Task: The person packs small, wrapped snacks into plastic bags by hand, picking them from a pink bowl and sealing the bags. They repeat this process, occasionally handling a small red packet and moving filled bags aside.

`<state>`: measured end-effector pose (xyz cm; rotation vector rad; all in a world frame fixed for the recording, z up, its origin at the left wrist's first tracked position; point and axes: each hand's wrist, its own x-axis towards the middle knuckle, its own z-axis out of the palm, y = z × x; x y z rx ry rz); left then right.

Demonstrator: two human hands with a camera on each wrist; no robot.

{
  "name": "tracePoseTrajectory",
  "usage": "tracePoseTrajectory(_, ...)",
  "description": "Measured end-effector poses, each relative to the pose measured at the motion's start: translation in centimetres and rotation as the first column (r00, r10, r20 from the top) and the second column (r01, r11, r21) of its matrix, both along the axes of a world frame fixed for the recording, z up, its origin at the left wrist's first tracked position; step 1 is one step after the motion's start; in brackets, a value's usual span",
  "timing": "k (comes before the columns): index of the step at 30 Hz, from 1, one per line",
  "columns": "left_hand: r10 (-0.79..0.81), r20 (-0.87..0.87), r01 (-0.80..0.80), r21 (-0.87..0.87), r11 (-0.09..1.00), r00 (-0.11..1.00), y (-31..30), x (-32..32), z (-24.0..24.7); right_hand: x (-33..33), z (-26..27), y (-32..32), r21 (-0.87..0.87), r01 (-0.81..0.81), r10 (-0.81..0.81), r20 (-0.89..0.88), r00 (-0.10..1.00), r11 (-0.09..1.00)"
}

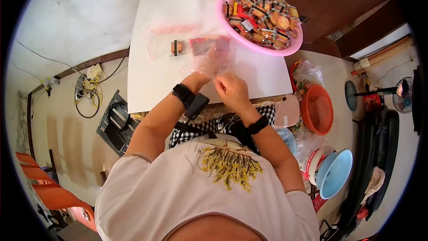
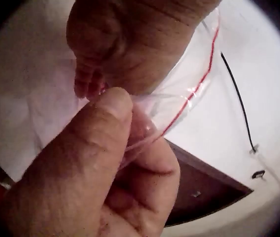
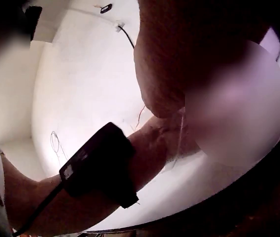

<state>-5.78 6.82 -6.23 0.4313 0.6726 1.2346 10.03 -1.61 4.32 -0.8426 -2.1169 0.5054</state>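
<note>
My left hand (image 1: 206,65) is inside a clear zip bag (image 1: 224,46) with a pinkish-red band, over the white tabletop. Its fingers reach forward under the film, loosely extended. At the bag's mouth, my right hand (image 1: 232,90) pinches the rim between thumb and forefinger. The left wrist view shows this closely: the right thumb (image 2: 115,103) presses the film, and the bag's red zip line (image 2: 199,89) runs past the left wrist. One wrapped snack with a black band (image 1: 177,48) lies left of the bag. In the right wrist view, blur hides much of the bag.
A pink basin (image 1: 218,11) heaped with wrapped snacks stands at the table's back right. Flat clear bags (image 1: 171,29) with red lines lie behind the single snack. Right of the table are an orange basket (image 1: 317,109) and a blue basin (image 1: 334,174) on the floor.
</note>
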Motion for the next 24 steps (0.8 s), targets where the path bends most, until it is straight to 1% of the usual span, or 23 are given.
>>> tracePoseTrajectory(1,0.059,-0.359,0.029,0.236,0.971,0.932,-0.6,0.2,1.3,0.3,-0.3,0.2,-0.016,-0.001,0.002,0.011,1.000,1.000)
tracePoseTrajectory(2,0.199,-0.643,0.138,0.434,0.891,0.739,-2.4,0.5,2.3,0.7,-0.7,0.3,-0.031,-0.005,0.005,0.021,1.000,0.999)
tracePoseTrajectory(3,0.391,-0.798,0.306,0.555,0.773,0.459,-4.1,0.6,3.2,1.0,-1.2,0.5,-0.048,-0.009,0.011,0.030,1.000,0.999)
tracePoseTrajectory(4,0.379,-0.875,0.491,0.482,0.725,0.300,-5.2,-0.1,4.3,1.1,-1.7,0.7,-0.048,-0.008,0.010,0.033,0.999,0.999)
tracePoseTrajectory(5,0.384,-0.915,0.650,0.368,0.665,0.125,-6.4,-1.0,5.0,1.3,-2.2,0.8,-0.047,-0.006,0.008,0.035,0.999,0.999)
tracePoseTrajectory(7,0.577,-0.811,0.637,0.498,0.589,0.101,-9.8,-1.6,4.4,1.5,-2.8,1.1,-0.048,-0.016,0.019,0.054,0.998,0.999)
tracePoseTrajectory(8,0.364,-0.931,0.672,0.259,0.694,-0.017,-11.6,-1.5,7.4,1.6,-3.0,1.1,-0.051,-0.030,0.034,0.072,0.997,0.998)
tracePoseTrajectory(9,0.131,-0.981,0.673,0.001,0.739,-0.142,-13.0,-1.5,11.3,1.7,-3.3,1.3,-0.052,-0.044,0.048,0.091,0.995,0.998)
tracePoseTrajectory(10,0.125,-0.986,0.767,-0.004,0.641,-0.110,-13.4,-1.9,12.5,1.6,-3.8,1.4,-0.052,-0.055,0.058,0.065,0.996,0.997)
tracePoseTrajectory(12,0.094,-0.994,0.909,-0.003,0.417,-0.047,-13.6,-2.8,14.1,1.6,-5.0,1.5,-0.033,-0.061,0.065,0.104,0.992,0.998)
tracePoseTrajectory(14,0.014,-0.996,0.854,0.082,0.514,0.087,-11.8,-3.1,17.8,1.5,-5.2,1.4,-0.009,-0.085,0.085,0.138,0.987,0.996)
tracePoseTrajectory(15,-0.022,-0.987,0.818,0.117,0.563,0.157,-10.2,-3.3,18.9,1.4,-5.0,1.4,-0.011,-0.089,0.089,0.138,0.986,0.996)
tracePoseTrajectory(16,0.252,-0.958,0.737,0.267,0.621,0.135,-8.3,-3.3,19.0,1.5,-4.9,1.4,-0.013,-0.090,0.091,0.137,0.986,0.996)
tracePoseTrajectory(17,0.385,-0.904,0.710,0.393,0.585,0.183,-5.5,-3.5,19.1,1.5,-4.8,1.4,-0.013,-0.090,0.091,0.139,0.986,0.996)
tracePoseTrajectory(18,0.337,-0.907,0.669,0.415,0.617,0.252,-2.4,-3.9,18.7,1.6,-4.8,1.4,-0.021,-0.088,0.090,0.136,0.987,0.996)
tracePoseTrajectory(19,0.568,-0.808,0.650,0.516,0.558,0.154,0.6,-3.9,18.3,1.6,-4.8,1.4,-0.029,-0.088,0.091,0.134,0.987,0.996)
tracePoseTrajectory(20,0.361,-0.917,0.499,0.397,0.770,0.172,2.8,-3.2,18.7,1.6,-4.8,1.4,-0.039,-0.086,0.091,0.130,0.987,0.996)
tracePoseTrajectory(21,0.212,-0.930,0.437,0.332,0.836,0.301,5.6,-2.9,18.3,1.6,-4.8,1.4,-0.038,-0.081,0.086,0.137,0.987,0.996)
tracePoseTrajectory(22,0.046,-0.920,0.355,0.196,0.914,0.390,8.0,-2.5,18.4,1.7,-4.8,1.4,-0.038,-0.076,0.081,0.142,0.987,0.996)
tracePoseTrajectory(24,-0.066,-0.771,0.216,0.095,0.972,0.633,12.4,-1.5,16.5,1.6,-5.0,1.4,-0.036,-0.073,0.078,0.145,0.986,0.997)
